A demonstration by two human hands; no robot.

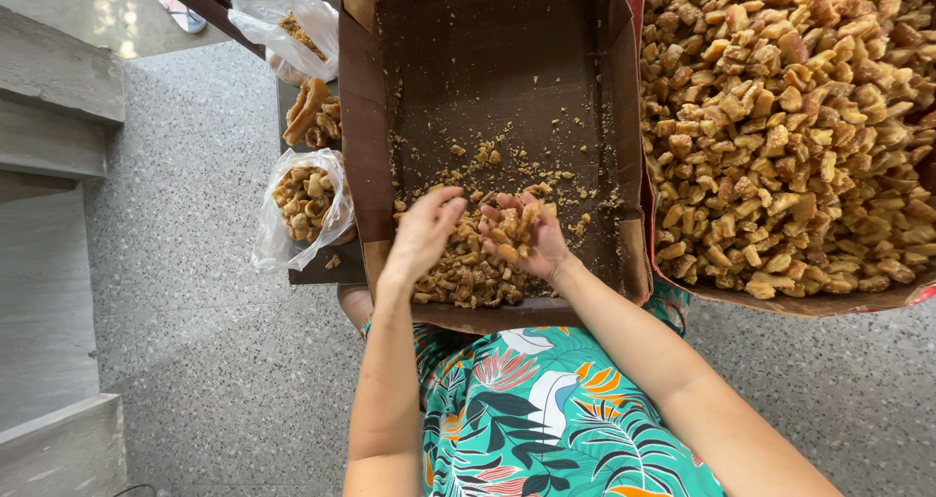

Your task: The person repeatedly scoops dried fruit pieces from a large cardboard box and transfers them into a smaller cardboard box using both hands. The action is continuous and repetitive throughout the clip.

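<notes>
Here, nearest to me, my lap in its leaf-print dress (546, 409) meets the near edge of the brown cardboard box (363, 117), whose long axis runs straight away from me. My two hands are inside it at that near end. My right hand (526, 236) is turned palm up and cupped, fingers loosely curled, cradling a small load of golden-brown fried pieces (509, 226). My left hand (425, 234) is open with the fingers relaxed and pointing down; its fingertips touch the same load, and it clasps nothing. Under both hands lies a low heap of pieces (468, 275) banked against the near wall, too many to count; they lie every way, with no common direction. Beyond the heap the box floor carries only scattered crumbs (487, 151) toward the far end.

To the right, a second box (829, 307) sits touching the first one's right wall, and it is filled edge to edge with the same pieces (780, 127).

To the left, on a dark narrow bench (322, 268), I count two clear plastic bags: one (304, 210) near the bench's near edge, open and part filled, another (292, 31) at the far end, with a loose pile of larger pieces (312, 115) between them.
</notes>
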